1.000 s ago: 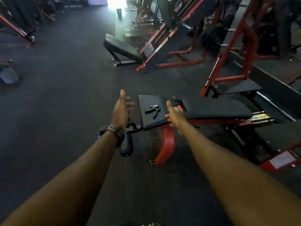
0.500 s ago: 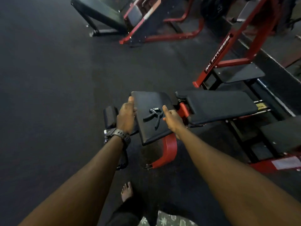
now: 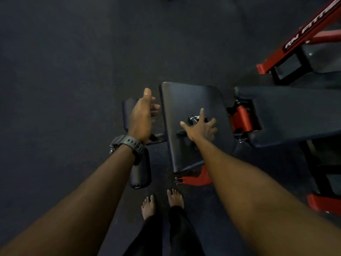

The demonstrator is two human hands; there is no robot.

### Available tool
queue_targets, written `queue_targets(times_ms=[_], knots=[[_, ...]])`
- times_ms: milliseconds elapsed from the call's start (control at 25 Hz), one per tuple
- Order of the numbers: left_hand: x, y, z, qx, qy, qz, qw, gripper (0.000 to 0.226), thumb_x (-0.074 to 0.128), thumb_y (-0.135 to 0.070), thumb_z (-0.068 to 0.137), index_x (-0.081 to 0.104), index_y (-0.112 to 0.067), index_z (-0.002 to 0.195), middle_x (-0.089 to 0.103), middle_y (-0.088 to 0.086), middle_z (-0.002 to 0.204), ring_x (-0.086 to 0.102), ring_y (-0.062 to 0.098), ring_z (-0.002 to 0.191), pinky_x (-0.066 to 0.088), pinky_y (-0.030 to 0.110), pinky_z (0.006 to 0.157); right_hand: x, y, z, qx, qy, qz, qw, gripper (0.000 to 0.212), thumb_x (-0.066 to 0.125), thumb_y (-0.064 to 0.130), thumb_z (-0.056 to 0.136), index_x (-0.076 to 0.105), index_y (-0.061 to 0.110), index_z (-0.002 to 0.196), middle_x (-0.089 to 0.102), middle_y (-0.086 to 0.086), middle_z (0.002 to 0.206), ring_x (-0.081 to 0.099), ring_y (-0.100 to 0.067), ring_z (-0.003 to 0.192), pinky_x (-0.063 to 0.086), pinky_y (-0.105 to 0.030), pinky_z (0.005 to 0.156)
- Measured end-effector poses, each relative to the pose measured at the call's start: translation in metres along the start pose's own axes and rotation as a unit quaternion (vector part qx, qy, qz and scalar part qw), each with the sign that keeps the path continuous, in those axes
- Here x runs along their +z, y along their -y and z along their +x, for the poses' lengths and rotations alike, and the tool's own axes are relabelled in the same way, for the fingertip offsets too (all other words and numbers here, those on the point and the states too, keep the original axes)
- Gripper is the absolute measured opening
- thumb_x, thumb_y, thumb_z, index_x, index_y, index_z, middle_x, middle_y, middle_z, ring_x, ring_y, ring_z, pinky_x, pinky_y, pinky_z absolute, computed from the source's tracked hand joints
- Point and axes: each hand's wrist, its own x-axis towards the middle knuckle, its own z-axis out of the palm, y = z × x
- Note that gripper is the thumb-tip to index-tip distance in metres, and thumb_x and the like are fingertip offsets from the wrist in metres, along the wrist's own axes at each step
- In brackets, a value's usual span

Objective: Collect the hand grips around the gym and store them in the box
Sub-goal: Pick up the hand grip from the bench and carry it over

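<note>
right hand (image 3: pixel 202 127) is spread wide over the grip (image 3: pixel 193 119), fingers (image 3: pixel 202 113) fanned apart and not yet closed on anything, palm low above the table (image 3: pixel 184 100) where that grip lies near the middle of the pad. only the coiled spring end and a bit of one handle peek out past the hand, so whether skin is touching it cannot be told. left hand (image 3: pixel 142 117) hangs off the pad's left edge, above the roller (image 3: pixel 140 174), fingers loosely apart, holding nothing. now the trouble spots: the pad looks tilted and slick, so a clumsy brush from that open hand could nudge the grip and send it sliding toward the low end, down by the bare feet (image 3: pixel 162 204) on the floor (image 3: pixel 64 71). toes right under a sprung metal tool, not ideal. the two handles splay in a v, so closing on just one arm may let it pivot and swing loose; closing on both could squeeze the spring and pinch a finger in the hinge. light is dim and the grip is black on black, easy to misjudge the reach. no box in view either, so a carry likely follows, and a weak pinch hold could drop it on the way.
</note>
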Motion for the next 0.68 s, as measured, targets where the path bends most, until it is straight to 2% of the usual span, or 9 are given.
queue_targets(times_ms=[80, 200, 280, 320, 400, 480, 560, 640, 680], knots=[[0.003, 0.009, 0.01, -0.007, -0.005, -0.001, 1.0, 0.062, 0.03, -0.072, 0.084, 0.061, -0.025, 0.11, 0.067, 0.005, 0.112, 0.064, 0.022, 0.104, 0.049, 0.041, 0.09, 0.011, 0.004, 0.016, 0.012, 0.015, -0.039, 0.999, 0.091, 0.07, 0.063, 0.076, 0.022, 0.045, 0.151, 0.017, -0.016, 0.154, 0.03, -0.042, 0.132, 0.047, -0.052, 0.091], [0.008, 0.011, 0.013, -0.009, -0.01, -0.002, 1.0, 0.071, 0.03, -0.073, 0.08, 0.06, -0.021, 0.118, 0.068, 0.004, 0.112, 0.064, 0.022, 0.104, 0.049, 0.043, 0.091, 0.007, -0.001, 0.023, 0.009, 0.017, -0.022, 1.0, 0.064, 0.073, 0.047, 0.077, 0.044, 0.04, 0.134, 0.026, -0.013, 0.144, 0.035, -0.039, 0.124, 0.047, -0.047, 0.083], [0.004, 0.0, 0.01, -0.004, -0.022, -0.005, 1.0, 0.068, 0.031, -0.072, 0.081, 0.061, -0.022, 0.115, 0.068, 0.004, 0.111, 0.064, 0.022, 0.102, 0.049, 0.042, 0.089, -0.005, -0.005, 0.019, -0.01, 0.047, 0.026, 0.998, 0.055, 0.072, 0.038, 0.079, 0.049, 0.038, 0.129, 0.034, -0.012, 0.138, 0.041, -0.036, 0.119, 0.044, -0.041, 0.085], [-0.001, -0.01, 0.008, 0.001, -0.032, -0.015, 0.999, 0.065, 0.032, -0.072, 0.081, 0.062, -0.023, 0.112, 0.069, 0.004, 0.11, 0.064, 0.022, 0.101, 0.049, 0.042, 0.088, -0.012, -0.001, 0.012, -0.028, 0.071, 0.093, 0.993, 0.052, 0.07, 0.031, 0.081, 0.05, 0.036, 0.128, 0.04, -0.011, 0.134, 0.047, -0.032, 0.113, 0.043, -0.035, 0.085], [-0.022, -0.039, -0.004, 0.025, -0.065, -0.026, 0.997, 0.062, 0.033, -0.072, 0.083, 0.062, -0.024, 0.109, 0.07, 0.007, 0.111, 0.065, 0.024, 0.103, 0.05, 0.045, 0.089, -0.034, 0.024, -0.016, -0.08, 0.156, 0.264, 0.949, 0.044, 0.061, 0.013, 0.084, 0.051, 0.031, 0.124, 0.052, -0.013, 0.122, 0.053, -0.022, 0.094, 0.045, -0.028, 0.075], [-0.06, -0.08, -0.025, 0.061, -0.115, -0.031, 0.991, 0.058, 0.032, -0.066, 0.091, 0.062, -0.021, 0.112, 0.07, 0.008, 0.112, 0.065, 0.027, 0.108, 0.049, 0.049, 0.096, -0.061, 0.074, -0.058, -0.159, 0.258, 0.355, 0.884, 0.046, 0.055, 0.002, 0.085, 0.05, 0.029, 0.121, 0.056, -0.014, 0.113, 0.053, -0.023, 0.091, 0.047, -0.036, 0.077], [-0.108, -0.124, -0.05, 0.09, -0.173, -0.032, 0.98, 0.055, 0.031, -0.063, 0.095, 0.062, -0.02, 0.112, 0.07, 0.006, 0.111, 0.065, 0.026, 0.108, 0.049, 0.051, 0.098, -0.089, 0.142, -0.103, -0.253, 0.314, 0.364, 0.839, 0.052, 0.064, 0.008, 0.085, 0.049, 0.031, 0.128, 0.058, -0.009, 0.12, 0.056, -0.024, 0.101, 0.048, -0.042, 0.09], [-0.168, -0.18, -0.092, 0.145, -0.239, -0.033, 0.96, 0.057, 0.031, -0.063, 0.094, 0.061, -0.019, 0.113, 0.069, 0.006, 0.112, 0.064, 0.026, 0.108, 0.05, 0.048, 0.096, -0.13, 0.223, -0.175, -0.364, 0.339, 0.354, 0.792, 0.06, 0.072, 0.016, 0.087, 0.046, 0.031, 0.139, 0.058, -0.002, 0.131, 0.057, -0.018, 0.113, 0.044, -0.037, 0.105], [-0.198, -0.207, -0.115, 0.175, -0.271, -0.039, 0.946, 0.057, 0.03, -0.062, 0.095, 0.06, -0.018, 0.114, 0.068, 0.007, 0.113, 0.064, 0.027, 0.109, 0.05, 0.044, 0.092, -0.149, 0.26, -0.215, -0.417, 0.343, 0.349, 0.766, 0.06, 0.073, 0.018, 0.087, 0.047, 0.031, 0.14, 0.059, 0.0, 0.132, 0.058, -0.015, 0.115, 0.043, -0.034, 0.107]])
